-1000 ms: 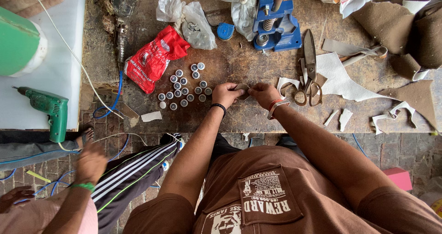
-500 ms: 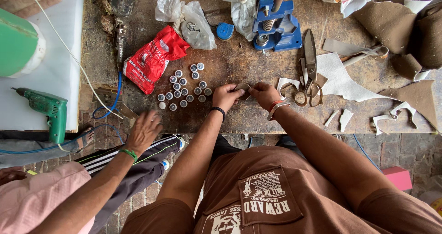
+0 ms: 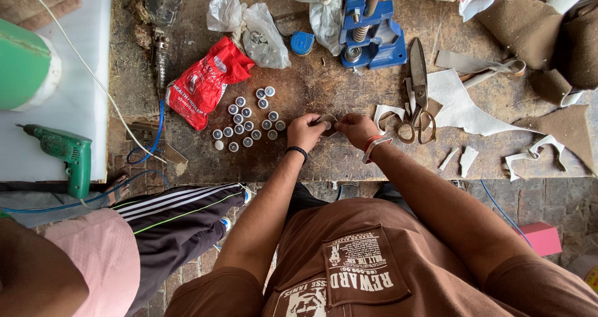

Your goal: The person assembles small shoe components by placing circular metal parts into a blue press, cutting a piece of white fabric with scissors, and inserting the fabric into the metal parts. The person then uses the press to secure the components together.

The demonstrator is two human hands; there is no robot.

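Note:
My left hand [image 3: 306,132] and my right hand [image 3: 356,129] meet at the middle of a worn wooden workbench [image 3: 324,86]. Together they pinch a small pale piece [image 3: 328,120] between the fingertips; most of it is hidden by the fingers. Just left of my left hand lies a cluster of several small round silver caps [image 3: 248,125]. A black band sits on my left wrist, a red and white one on my right.
A red packet [image 3: 202,86], clear plastic bags [image 3: 255,30], a blue hand press [image 3: 372,33], large scissors [image 3: 417,92] and pale and brown material scraps [image 3: 467,108] lie on the bench. A green drill [image 3: 65,155] rests at left. Another person in pink and striped trousers [image 3: 156,223] sits at lower left.
The other person's arm, reaching toward the bench edge before, has drawn back out of sight at lower left. My two hands stay together at the same spot.

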